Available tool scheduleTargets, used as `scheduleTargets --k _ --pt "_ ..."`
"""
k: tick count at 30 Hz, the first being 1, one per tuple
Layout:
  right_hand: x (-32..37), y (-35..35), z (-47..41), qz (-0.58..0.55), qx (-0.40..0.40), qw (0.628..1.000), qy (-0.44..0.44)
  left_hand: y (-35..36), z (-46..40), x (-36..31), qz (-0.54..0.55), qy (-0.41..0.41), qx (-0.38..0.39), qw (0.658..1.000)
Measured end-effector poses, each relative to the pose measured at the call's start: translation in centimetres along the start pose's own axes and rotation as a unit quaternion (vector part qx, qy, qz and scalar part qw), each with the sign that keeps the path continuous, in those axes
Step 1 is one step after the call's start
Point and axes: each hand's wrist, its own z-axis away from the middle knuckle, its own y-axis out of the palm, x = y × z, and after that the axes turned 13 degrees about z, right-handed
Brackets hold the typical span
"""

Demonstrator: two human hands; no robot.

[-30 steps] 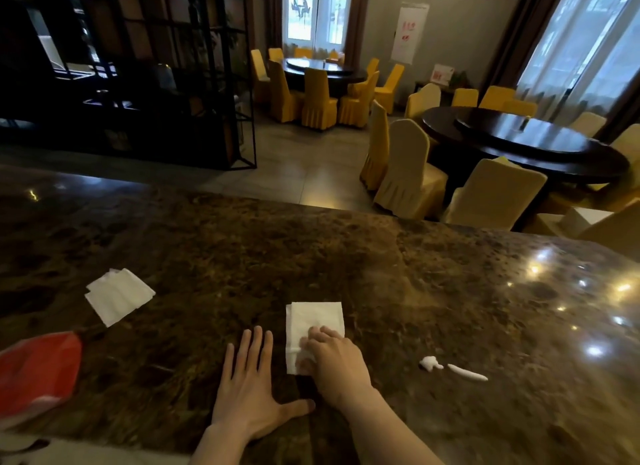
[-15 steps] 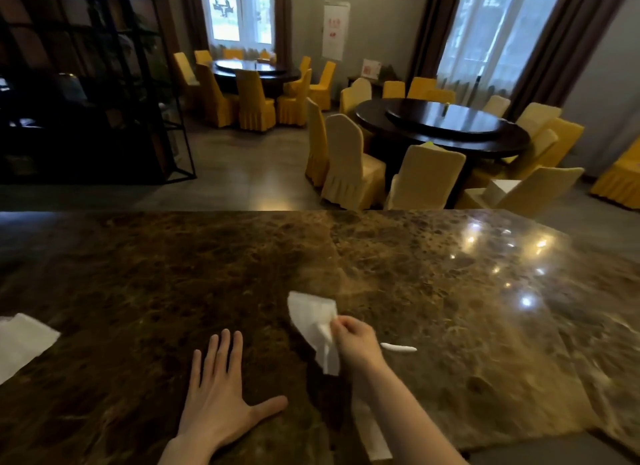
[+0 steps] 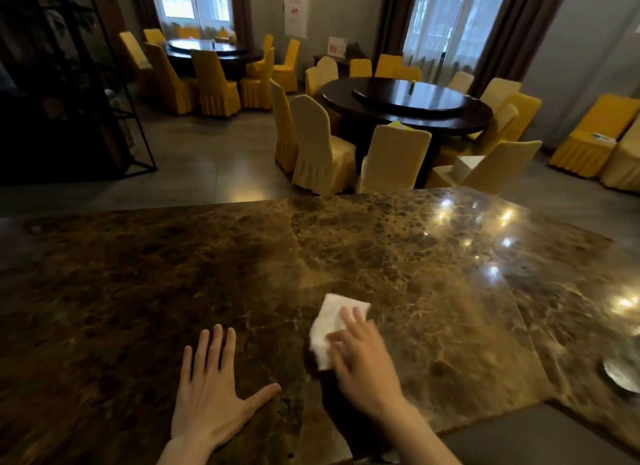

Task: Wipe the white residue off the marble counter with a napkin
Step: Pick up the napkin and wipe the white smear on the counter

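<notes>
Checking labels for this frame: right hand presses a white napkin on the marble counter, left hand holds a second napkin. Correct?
Not quite. In the head view the left hand holds nothing; it lies flat on the marble counter, fingers spread. The right hand does press the white napkin on the counter.

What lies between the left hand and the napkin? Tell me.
Only bare counter, as the head view shows: nothing sits between the left hand and the napkin, which the right hand presses.
</notes>
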Motion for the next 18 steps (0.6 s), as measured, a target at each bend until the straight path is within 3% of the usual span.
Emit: scheduleTargets --k 2,5,14,16,18 --pt "1.3 2.0 0.4 0.056 0.059 0.995 -0.061 0.1 -0.1 0.1 -0.007 0.002 -0.003 1.0" --pt "2.1 4.0 0.5 0.111 0.081 0.988 -0.073 0.2 -0.1 0.2 -0.009 0.004 -0.012 1.0" --pt "-5.1 2.2 0.0 0.143 0.091 0.972 0.164 0.3 0.1 0.4 0.003 0.012 -0.019 1.0" --pt "-3.4 2.6 -0.3 0.145 0.079 0.974 0.154 0.3 0.1 0.2 0.004 0.007 -0.015 1.0" --pt "-0.4 3.2 -0.7 0.129 0.079 0.986 0.075 0.1 0.2 0.1 -0.003 0.004 -0.004 1.0"
